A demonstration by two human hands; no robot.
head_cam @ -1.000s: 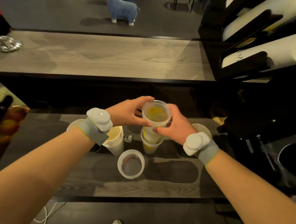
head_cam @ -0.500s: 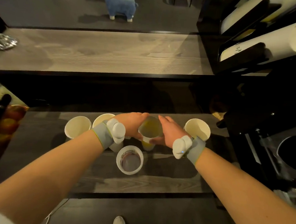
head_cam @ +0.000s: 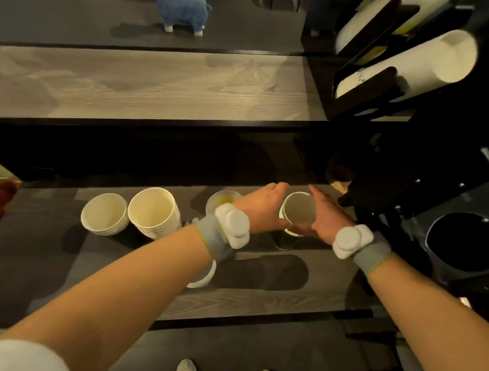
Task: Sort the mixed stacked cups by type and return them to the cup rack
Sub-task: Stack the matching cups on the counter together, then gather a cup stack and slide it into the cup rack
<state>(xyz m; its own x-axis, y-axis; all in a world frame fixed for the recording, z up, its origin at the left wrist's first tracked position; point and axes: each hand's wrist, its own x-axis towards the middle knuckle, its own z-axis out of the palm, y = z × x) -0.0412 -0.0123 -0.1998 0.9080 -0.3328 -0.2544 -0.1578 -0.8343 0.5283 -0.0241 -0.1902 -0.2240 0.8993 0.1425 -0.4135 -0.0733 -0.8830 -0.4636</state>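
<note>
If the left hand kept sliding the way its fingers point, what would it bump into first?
Likely the dark back wall just past the fingertips. The left hand points away, alongside the paper cup it cups; depth is hard to judge.

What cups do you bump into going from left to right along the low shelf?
Short stack of white paper cups → taller stack of white paper cups → clear plastic cup with yellow inside → white paper cup between the left hand and the right hand.
</note>
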